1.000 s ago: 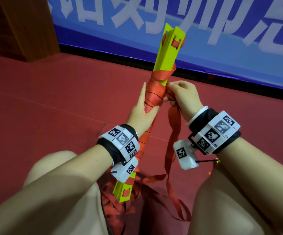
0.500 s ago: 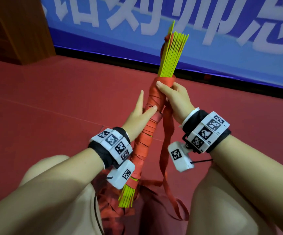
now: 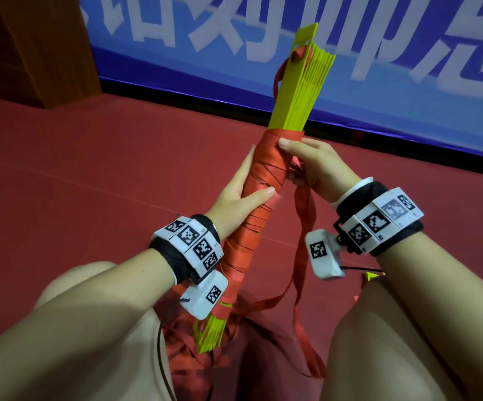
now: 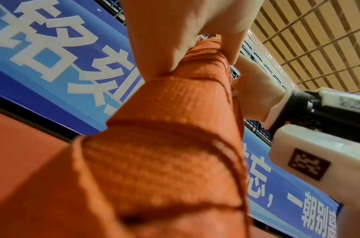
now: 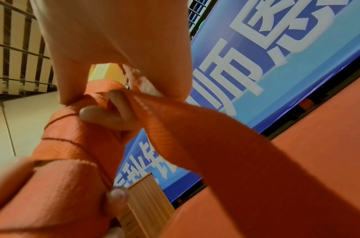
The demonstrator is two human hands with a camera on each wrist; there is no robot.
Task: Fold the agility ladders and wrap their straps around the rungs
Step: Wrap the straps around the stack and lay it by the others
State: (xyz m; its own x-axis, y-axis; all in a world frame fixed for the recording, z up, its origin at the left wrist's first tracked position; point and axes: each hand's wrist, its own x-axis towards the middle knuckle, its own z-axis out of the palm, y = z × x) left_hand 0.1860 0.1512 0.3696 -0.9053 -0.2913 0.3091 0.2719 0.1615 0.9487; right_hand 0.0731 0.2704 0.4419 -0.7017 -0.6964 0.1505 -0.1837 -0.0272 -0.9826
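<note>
Setting: red carpeted floor [image 3: 95,157], with a blue banner with white lettering [image 3: 364,39] running along its far edge. Person seated; bare knees frame the work.

Landmark: stack of flat yellow-green plastic ladder rungs [image 3: 298,91], held as one bundle, tilted with its upper end toward the banner. The bundle's middle is covered by coils of flat red woven strap [image 3: 266,169]. Rung tips show bare above the top coil, and again below the lowest coil, between the knees. More red strap lies heaped on the floor under the bundle's lower end.

Free tail of the strap [image 3: 301,241] leaves the bundle on its right side and hangs down in loops to the floor.

Left hand [image 3: 234,195]: curled round the wrapped middle of the bundle, thumb across the front of the coils. Gripping, acting as the anchor.

Right hand [image 3: 318,163]: at the top coil, thumb pressed over its edge. In the right wrist view its fingers [image 5: 106,116] pinch the strap where it leaves the bundle.

Judgement: step in hand is laying the next turn at the upper end.

Notes for doing it well:
- Keep the tail taut off the bundle before each pass; slack there likely loosens the coils beneath.
- Lay the webbing flat, each turn overlapping the last; a twisted band may ride up.
- The upper rung tips fan apart, so the left grip should stay firm.
- Long tail remains; watch that the loops do not snag on the knees.
</note>
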